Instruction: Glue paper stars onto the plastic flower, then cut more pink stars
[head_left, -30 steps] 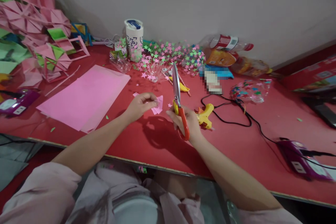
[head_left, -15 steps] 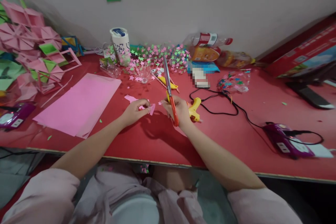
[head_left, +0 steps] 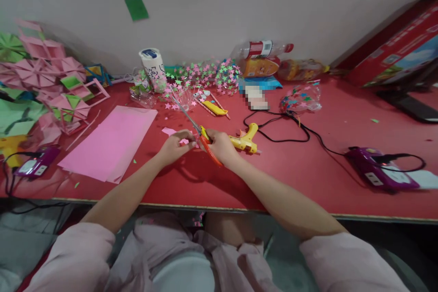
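My left hand (head_left: 175, 148) pinches a small piece of pink paper (head_left: 169, 132) above the red table, its cut end sticking out beyond the fingers. My right hand (head_left: 222, 148) is closed around scissors (head_left: 215, 157) with orange and yellow handles. Their long blades point up and to the left, away from me. Both hands are close together, and the fingertips hide where the paper and scissors meet. A yellow glue gun (head_left: 247, 140) lies just right of my right hand. Beyond the blades stand pink and green paper stars (head_left: 200, 73) on thin stems.
Pink paper sheets (head_left: 111, 146) lie on the left, near a pile of folded paper shapes (head_left: 51, 75). A patterned cup (head_left: 153, 68) stands by the wall. Purple power strips (head_left: 381, 171) and black cables (head_left: 285, 139) occupy the right side. Bottles (head_left: 263, 49) lie at the back.
My right hand has moved left towards my left hand, and the scissors have swung from pointing nearly straight ahead to pointing left. The camera view has shifted a little.
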The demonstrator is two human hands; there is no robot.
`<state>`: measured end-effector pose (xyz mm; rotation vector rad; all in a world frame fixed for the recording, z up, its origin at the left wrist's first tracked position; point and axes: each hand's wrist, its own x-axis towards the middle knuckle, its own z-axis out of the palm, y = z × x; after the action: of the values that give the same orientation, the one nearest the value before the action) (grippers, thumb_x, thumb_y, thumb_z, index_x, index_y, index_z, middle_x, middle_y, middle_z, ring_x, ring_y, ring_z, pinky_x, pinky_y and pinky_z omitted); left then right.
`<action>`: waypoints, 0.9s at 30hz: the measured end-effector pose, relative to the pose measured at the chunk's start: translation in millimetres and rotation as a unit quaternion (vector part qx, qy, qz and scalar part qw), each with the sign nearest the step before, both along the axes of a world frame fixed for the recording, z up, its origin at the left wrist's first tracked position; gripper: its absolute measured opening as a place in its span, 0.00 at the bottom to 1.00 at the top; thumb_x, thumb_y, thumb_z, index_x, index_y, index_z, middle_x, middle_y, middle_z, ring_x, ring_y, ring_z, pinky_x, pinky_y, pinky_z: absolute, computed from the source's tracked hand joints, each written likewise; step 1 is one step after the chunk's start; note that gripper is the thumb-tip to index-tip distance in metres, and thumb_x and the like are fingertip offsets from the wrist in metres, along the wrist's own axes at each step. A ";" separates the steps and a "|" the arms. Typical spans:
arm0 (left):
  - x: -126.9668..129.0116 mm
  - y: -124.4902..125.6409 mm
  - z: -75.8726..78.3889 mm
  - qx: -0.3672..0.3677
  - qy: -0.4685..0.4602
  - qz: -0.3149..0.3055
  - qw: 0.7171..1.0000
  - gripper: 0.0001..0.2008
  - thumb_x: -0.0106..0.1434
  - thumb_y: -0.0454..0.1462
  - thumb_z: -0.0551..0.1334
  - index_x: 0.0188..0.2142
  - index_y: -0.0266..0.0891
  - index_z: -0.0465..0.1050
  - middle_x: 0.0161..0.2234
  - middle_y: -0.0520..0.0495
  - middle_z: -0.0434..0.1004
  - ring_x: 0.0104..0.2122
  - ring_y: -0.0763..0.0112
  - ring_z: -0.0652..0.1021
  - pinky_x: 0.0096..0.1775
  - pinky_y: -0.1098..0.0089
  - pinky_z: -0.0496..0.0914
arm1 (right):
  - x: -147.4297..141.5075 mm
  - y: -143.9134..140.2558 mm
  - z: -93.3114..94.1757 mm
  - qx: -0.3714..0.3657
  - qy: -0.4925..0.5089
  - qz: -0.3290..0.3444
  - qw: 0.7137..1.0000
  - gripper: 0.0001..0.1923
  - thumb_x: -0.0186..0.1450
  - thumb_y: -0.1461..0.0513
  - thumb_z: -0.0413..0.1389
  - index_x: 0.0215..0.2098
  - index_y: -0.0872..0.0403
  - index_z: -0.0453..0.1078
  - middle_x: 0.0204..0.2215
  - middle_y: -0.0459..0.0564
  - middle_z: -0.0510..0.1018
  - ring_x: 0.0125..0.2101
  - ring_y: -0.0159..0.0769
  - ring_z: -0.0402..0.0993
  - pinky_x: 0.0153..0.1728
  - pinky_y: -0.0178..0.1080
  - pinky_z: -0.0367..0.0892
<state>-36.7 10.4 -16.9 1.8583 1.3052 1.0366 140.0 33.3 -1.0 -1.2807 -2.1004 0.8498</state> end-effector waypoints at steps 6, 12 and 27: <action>-29.5 5.4 14.0 0.011 0.063 0.061 0.996 0.13 0.56 0.42 0.55 0.18 0.39 0.62 0.19 0.53 0.65 0.25 0.72 0.67 0.32 0.70 0.61 | 9.5 15.1 14.8 0.062 -0.303 -0.024 0.951 0.13 0.64 0.59 0.49 0.39 0.58 0.71 0.33 0.59 0.79 0.34 0.42 0.74 0.29 0.35 0.57; -54.7 4.7 23.4 -0.092 0.245 -0.014 0.965 0.12 0.55 0.41 0.56 0.19 0.40 0.62 0.18 0.53 0.66 0.21 0.72 0.68 0.27 0.71 0.58 | 4.6 13.2 14.1 0.067 -0.362 0.017 0.930 0.14 0.64 0.59 0.51 0.42 0.59 0.72 0.37 0.64 0.80 0.41 0.46 0.76 0.38 0.37 0.62; -56.2 6.7 18.7 -0.060 0.411 -0.035 0.909 0.08 0.56 0.38 0.54 0.22 0.40 0.65 0.28 0.46 0.70 0.29 0.67 0.71 0.32 0.68 0.60 | 2.9 15.4 7.0 0.090 -0.423 -0.044 0.900 0.18 0.66 0.59 0.47 0.50 0.60 0.68 0.40 0.64 0.79 0.41 0.46 0.76 0.37 0.38 0.63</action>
<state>-92.9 17.1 1.8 2.3172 1.6740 0.0785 142.9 48.7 6.1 -1.8314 -2.6341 0.0036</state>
